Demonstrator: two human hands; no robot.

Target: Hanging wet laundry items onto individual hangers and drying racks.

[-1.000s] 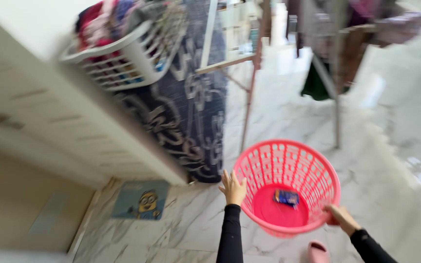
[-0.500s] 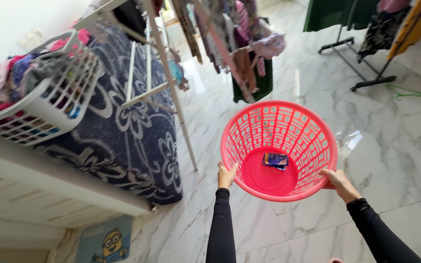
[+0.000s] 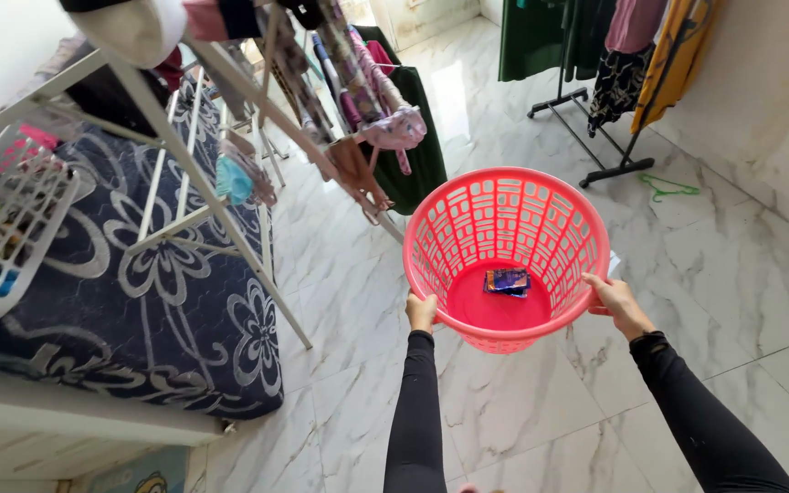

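Observation:
A round pink plastic laundry basket (image 3: 468, 219) with a lattice wall is held out in front of me above the marble floor. My left hand (image 3: 422, 311) grips its rim on the left side and my right hand (image 3: 620, 305) grips the rim on the right. Both arms wear black sleeves. A small dark blue item (image 3: 507, 281) lies on the basket's bottom.
A white folding drying rack (image 3: 194, 137) hung with clothes stands ahead left. A mattress with a dark blue flower-patterned cover (image 3: 148, 301) and a white basket of clothes (image 3: 2, 228) are at the left. A black garment rail (image 3: 595, 100) and a green hanger (image 3: 668, 190) are at the right.
The view has swung from the mattress side toward the drying rack and garment rail. The pink basket stays gripped in both hands and sits more central and higher in view.

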